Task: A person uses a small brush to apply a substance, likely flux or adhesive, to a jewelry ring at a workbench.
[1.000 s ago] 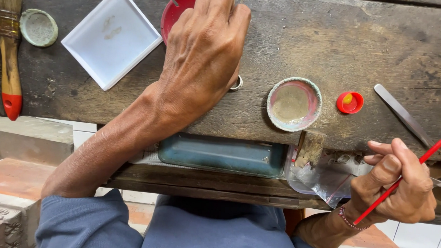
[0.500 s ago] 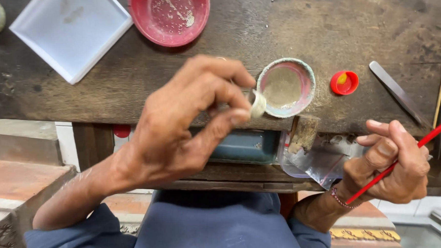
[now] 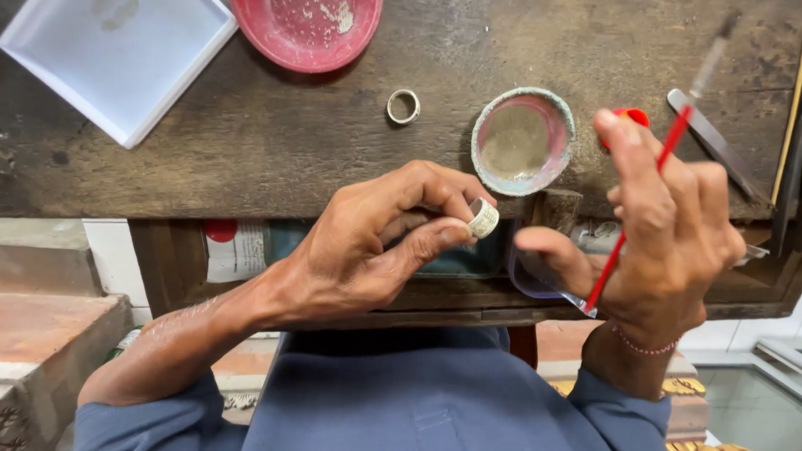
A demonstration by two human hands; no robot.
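Obs., head view. Left hand [image 3: 365, 242] has a wide silver ring [image 3: 483, 218] pinched between thumb tip and fingertips, the other fingers curled in around it; the ring sits at the near edge of the wooden bench [image 3: 270, 150], just near-left of the small bowl [image 3: 522, 141]. Right hand [image 3: 658, 234] is closed around a thin red-handled brush [image 3: 651, 199], shaft running down through the fingers, bristle end pointing up and far (that end is blurred, I cannot make out the tip).

Risks, as I judge them:
- The pinch on the ring is light and at the fingertips only. A nudge from the brush could roll it out, and it hangs over the bench edge and the open gap below.
- The right hand is close to the bowl and to the red cap [image 3: 634, 115] behind its fingers; a careless swing could tip the bowl or knock the cap.
- A second plain ring [image 3: 402, 106] lies loose on the bench, far of the left hand (easy to sweep off with a wrist).

Pose: left forearm comes in from the near-left, wrist bent, palm turned toward the right. Right wrist cocked up, thumb stretched out toward the ring, not touching it.
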